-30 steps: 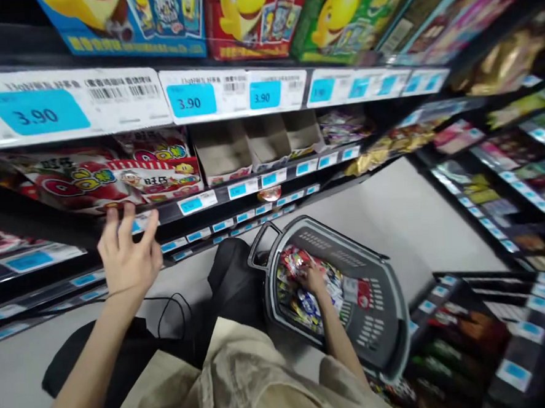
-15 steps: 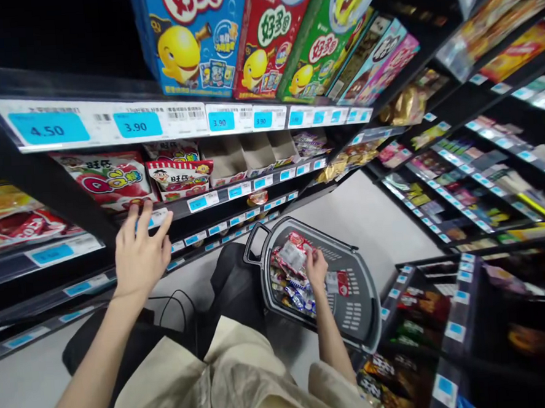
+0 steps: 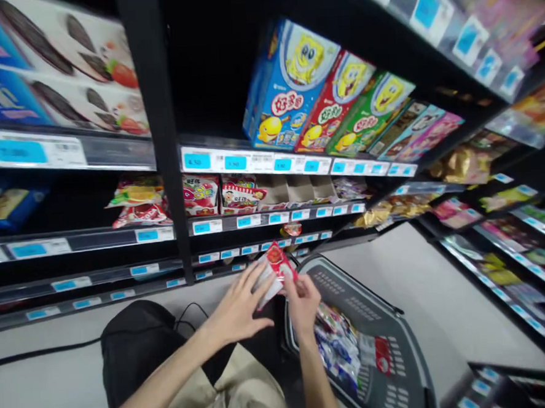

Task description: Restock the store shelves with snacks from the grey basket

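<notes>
A small red-and-white snack packet (image 3: pixel 276 266) is pinched between the thumb and fingers of my right hand (image 3: pixel 304 303), above the near-left side of the basket. My left hand (image 3: pixel 239 307) lies against the packet's left edge, its fingers stretched out and its thumb apart. Whether those fingers press on the packet is hard to see. Below and to the right stands the grey shopping basket (image 3: pixel 404 331). Inside it are several blue-and-white packets (image 3: pixel 339 347) and a red-and-white packet (image 3: pixel 382 352) near the middle.
The shelf ahead (image 3: pixel 227 222) carries red candy bags (image 3: pixel 200 193) and open cardboard trays (image 3: pixel 274 191). Snack boxes (image 3: pixel 285 105) stand on the shelf above. A black cable (image 3: pixel 46 353) runs over the floor at left. More shelving (image 3: pixel 502 264) rises at right.
My right hand has lifted the packet out of the basket. My left hand has left the shelf edge and come over to the packet. The view has swung left and back.
</notes>
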Tool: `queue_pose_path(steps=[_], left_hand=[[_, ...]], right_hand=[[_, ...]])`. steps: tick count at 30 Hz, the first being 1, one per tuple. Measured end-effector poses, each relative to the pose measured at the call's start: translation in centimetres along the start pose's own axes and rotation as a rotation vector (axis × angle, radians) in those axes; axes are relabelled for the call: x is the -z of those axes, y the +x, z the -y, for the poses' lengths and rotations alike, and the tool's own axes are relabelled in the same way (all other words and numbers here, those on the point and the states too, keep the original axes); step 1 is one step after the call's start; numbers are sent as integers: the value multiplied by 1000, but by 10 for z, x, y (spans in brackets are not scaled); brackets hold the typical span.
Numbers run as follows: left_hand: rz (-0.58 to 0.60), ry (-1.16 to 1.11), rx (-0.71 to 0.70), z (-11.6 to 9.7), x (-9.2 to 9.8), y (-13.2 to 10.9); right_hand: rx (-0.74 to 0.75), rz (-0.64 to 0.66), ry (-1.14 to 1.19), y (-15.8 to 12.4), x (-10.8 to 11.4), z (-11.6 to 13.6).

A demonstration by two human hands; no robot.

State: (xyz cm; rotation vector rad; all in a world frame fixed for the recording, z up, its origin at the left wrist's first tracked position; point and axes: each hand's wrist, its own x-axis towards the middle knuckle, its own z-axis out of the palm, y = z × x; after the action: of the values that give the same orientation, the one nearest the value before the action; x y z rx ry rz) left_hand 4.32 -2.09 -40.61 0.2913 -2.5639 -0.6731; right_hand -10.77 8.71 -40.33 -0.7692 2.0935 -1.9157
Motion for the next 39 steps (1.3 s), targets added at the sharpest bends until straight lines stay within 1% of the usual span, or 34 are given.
queue_pose_path(steps=[2,4,6,8,11,13,14,16,17,18,19,21,22,23,24,26,28,30,32,33,34,36,39], left_hand=[[-81,-30,61,1,-5,0],[-154,-48,94,11,-2,0],[-174,-51,81,22,4,-1],[-177,-47,59,33,8,-4],[-197,-111,62,42,9,-6],[-237,-221,114,45,10,-4],[-260,-293,167,45,12,-2],[-296,-465,298,43,20,5],[-305,-564,350,41,25,10],[-305,-663,377,39,30,14],[-296,-750,377,37,36,19],[-274,-831,335,33,47,29],[-259,-809,304,31,53,35],[-246,-753,270,31,58,41],[-235,-682,237,31,62,46],[-228,-552,196,33,71,58],[-241,-472,190,38,78,70],[-306,-355,195,44,82,82],[-373,-130,186,51,83,93],[-383,5,184,54,82,97],[-371,134,184,57,80,101],[-299,326,194,62,75,107],[-214,461,208,66,69,113]], right_hand=[[109,110,-84,-10,-25,12],[292,144,-215,-14,-42,23],[429,137,-291,-14,-51,31],[457,146,-283,-12,-53,36],[400,232,-183,-9,-54,36],[358,260,-95,-5,-53,34],[338,233,-52,-1,-53,33],[293,139,22,10,-52,33],[260,120,53,17,-51,33],[214,157,80,23,-50,33],[152,254,103,29,-48,32],[12,517,137,37,-45,30],[-46,618,148,39,-44,29],[-86,680,154,40,-42,28],[-108,703,158,41,-41,28],[-128,684,167,42,-40,30],[-153,672,185,44,-40,33],[-175,652,214,50,-40,36],[-180,608,250,58,-41,40],[-174,575,265,62,-41,41],[-166,543,274,67,-41,43],[-141,489,278,78,-41,46],[-101,460,269,94,-40,53]])
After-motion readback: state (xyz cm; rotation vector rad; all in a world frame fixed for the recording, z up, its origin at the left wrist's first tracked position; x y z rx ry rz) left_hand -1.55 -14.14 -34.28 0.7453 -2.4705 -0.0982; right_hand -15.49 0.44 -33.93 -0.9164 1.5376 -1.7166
